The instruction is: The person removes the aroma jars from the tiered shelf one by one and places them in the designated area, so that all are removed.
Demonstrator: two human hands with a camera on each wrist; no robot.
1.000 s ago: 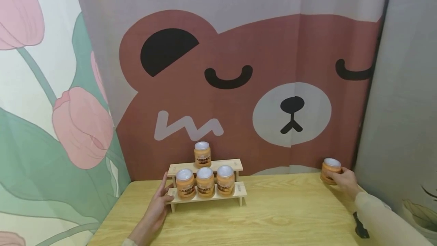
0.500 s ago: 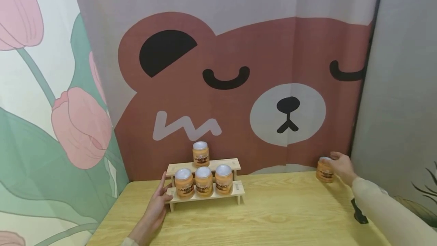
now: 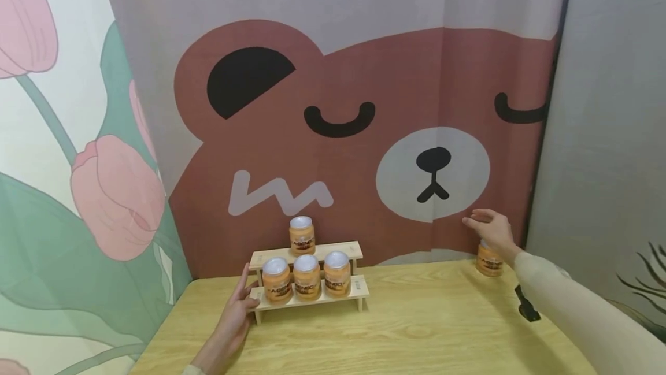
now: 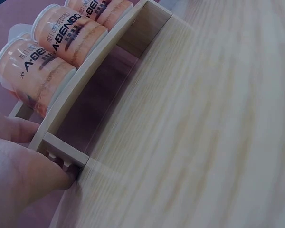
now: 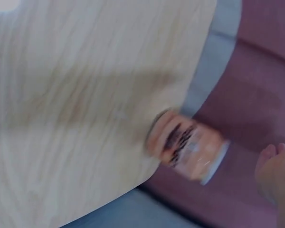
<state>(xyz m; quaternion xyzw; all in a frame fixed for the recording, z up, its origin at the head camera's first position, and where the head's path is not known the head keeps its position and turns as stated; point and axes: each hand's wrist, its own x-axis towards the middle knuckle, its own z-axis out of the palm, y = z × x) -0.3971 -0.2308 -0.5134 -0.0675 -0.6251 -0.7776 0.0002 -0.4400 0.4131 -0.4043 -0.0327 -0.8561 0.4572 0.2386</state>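
Observation:
A two-step wooden stand (image 3: 339,249) stands toward the left of the table. On its lower step sit three orange jars with pale lids, the left jar (image 3: 277,282), the middle jar (image 3: 307,280) and the right jar (image 3: 337,277). One more jar (image 3: 302,236) is on the upper step. My left hand (image 3: 233,317) grips the stand's left end, thumb at the lower step and fingers curled by the leg (image 4: 65,151). Over at the right back corner, another orange jar (image 5: 187,147) stands upright on the table. Above it, apart from it, my right hand (image 3: 491,230) holds nothing, fingers loosely bent.
Near the table's right edge, below my right forearm, lies a small black object (image 3: 527,304). The wooden table (image 3: 416,329) backs onto a curtain (image 3: 359,190) printed with a bear. Dark plant leaves (image 3: 645,282) show beyond the table's right side.
My right hand has let go of the jar at the right back corner, then risen and moved left above it. The left hand keeps its grip on the stand. The head view has shifted slightly.

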